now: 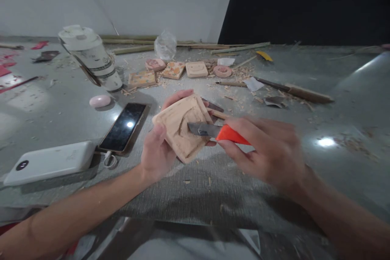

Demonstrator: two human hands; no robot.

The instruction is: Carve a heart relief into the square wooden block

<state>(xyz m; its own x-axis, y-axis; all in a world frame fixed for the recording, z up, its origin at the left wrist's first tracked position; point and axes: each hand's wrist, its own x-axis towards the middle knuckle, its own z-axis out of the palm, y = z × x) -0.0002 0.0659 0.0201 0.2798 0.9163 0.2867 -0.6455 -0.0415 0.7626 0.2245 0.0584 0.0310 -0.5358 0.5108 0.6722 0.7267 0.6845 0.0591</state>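
A square block of pale wood [173,118] with a raised rim and a carved hollow in its face is held tilted above the table. My left hand [157,150] grips it from the left and from beneath, thumb on the near left edge and fingertips showing past its right side. My right hand [265,150] is closed round the orange handle of a utility knife [231,133]. The knife's blade points left, and its tip lies at the carved hollow. Behind the block, a thin wooden stick and a dark blade are partly hidden.
A phone [123,126], a white power bank [51,160], a pink oval case [100,101] and a tilted paper cup [91,59] stand to the left. Behind are small carved blocks [196,69] among shavings. A wooden-handled knife [309,92] lies at right.
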